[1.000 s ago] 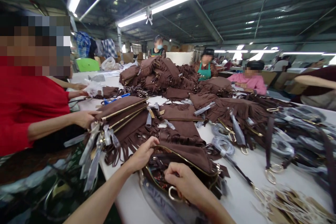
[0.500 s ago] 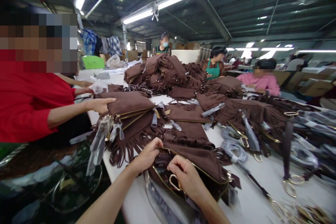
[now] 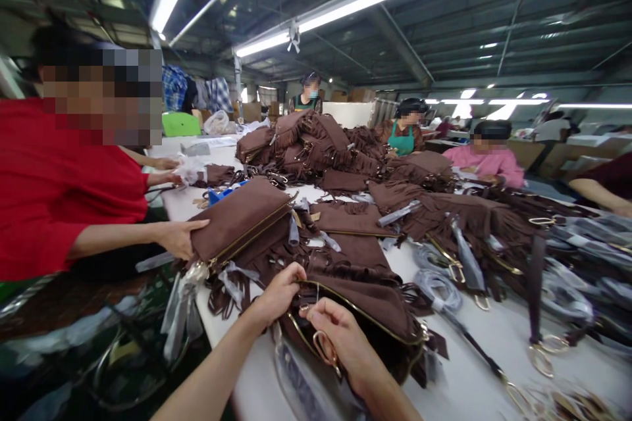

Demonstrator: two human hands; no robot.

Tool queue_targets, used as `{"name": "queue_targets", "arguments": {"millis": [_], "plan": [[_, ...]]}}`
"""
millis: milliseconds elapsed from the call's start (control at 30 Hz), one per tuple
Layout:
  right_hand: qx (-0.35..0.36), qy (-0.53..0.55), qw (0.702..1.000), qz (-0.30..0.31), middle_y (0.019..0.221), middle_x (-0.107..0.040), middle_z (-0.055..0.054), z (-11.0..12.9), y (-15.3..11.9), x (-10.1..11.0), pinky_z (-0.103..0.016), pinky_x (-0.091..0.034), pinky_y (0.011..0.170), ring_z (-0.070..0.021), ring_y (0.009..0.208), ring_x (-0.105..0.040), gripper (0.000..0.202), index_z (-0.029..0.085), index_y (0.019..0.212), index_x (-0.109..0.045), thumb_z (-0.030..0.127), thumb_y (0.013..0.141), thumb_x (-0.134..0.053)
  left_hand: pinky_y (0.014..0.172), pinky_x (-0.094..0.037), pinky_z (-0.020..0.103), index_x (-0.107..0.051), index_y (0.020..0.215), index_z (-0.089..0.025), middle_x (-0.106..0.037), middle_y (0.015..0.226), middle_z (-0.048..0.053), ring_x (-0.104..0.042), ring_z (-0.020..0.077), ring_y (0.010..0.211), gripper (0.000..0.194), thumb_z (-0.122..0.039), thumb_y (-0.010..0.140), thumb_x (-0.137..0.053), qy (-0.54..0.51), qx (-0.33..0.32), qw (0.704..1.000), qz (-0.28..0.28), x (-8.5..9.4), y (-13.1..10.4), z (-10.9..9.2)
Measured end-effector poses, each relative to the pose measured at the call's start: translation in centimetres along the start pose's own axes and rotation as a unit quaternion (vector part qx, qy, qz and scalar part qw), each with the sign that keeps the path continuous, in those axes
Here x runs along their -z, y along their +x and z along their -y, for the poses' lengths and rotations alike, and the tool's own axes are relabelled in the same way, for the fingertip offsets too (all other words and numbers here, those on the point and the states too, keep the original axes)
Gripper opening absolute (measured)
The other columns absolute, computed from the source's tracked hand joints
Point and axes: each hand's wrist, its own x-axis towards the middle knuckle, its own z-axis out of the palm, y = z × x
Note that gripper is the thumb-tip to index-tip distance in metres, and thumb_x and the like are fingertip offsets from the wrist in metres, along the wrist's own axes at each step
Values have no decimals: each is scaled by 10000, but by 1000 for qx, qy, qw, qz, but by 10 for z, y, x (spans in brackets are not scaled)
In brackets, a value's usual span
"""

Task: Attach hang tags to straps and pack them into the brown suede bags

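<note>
A brown fringed handbag (image 3: 360, 293) lies in front of me with its gold zip open and its dark inside showing. My left hand (image 3: 284, 286) is closed on the rim at the bag's left end. At the mouth of the bag my right hand (image 3: 338, 335) is closed, thumb and fingertips pinched together beside the inner edge. Gold loops, which look like the handles of small scissors (image 3: 324, 347), hang from that hand; the blades are hidden. A thin pale line, perhaps a thread, stands above the right fingertips. A plastic-wrapped strap (image 3: 296, 375) lies below the bag.
On the left a co-worker in a red top (image 3: 113, 177) holds another brown bag (image 3: 241, 220). A heap of brown bags (image 3: 311, 138) rises farther back on the white table (image 3: 494, 335). Wrapped straps (image 3: 439, 286) with gold hooks lie to the right. More people sit beyond.
My right hand has shifted slightly left and its fingertips are now pinched at the bag's opening. The co-worker's bag has tilted and moved left; a blue thing shows behind it.
</note>
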Motion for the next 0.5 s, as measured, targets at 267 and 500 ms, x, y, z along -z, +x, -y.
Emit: {"name": "queue_targets", "arguments": {"millis": [267, 500], "plan": [[6, 5, 1000, -5, 620, -560, 71, 3, -1, -1, -206, -150, 388, -21, 381, -280, 478, 198, 643, -478, 600, 609, -734, 1124, -259, 386, -651, 1182, -221, -530, 1374, 43, -439, 241, 1290, 403, -164, 801, -528, -13, -78, 991, 107, 23, -24, -11], [28, -10, 999, -18, 552, -505, 80, 1, 3, 1, -211, -226, 416, -57, 418, -326, 387, 212, 632, -478, 535, 654, -690, 991, -369, 348, -730, 1009, -210, -635, 1106, 59, -555, 254, 1087, 262, -296, 764, -696, 80, -78, 989, 99, 22, -32, -16]]}}
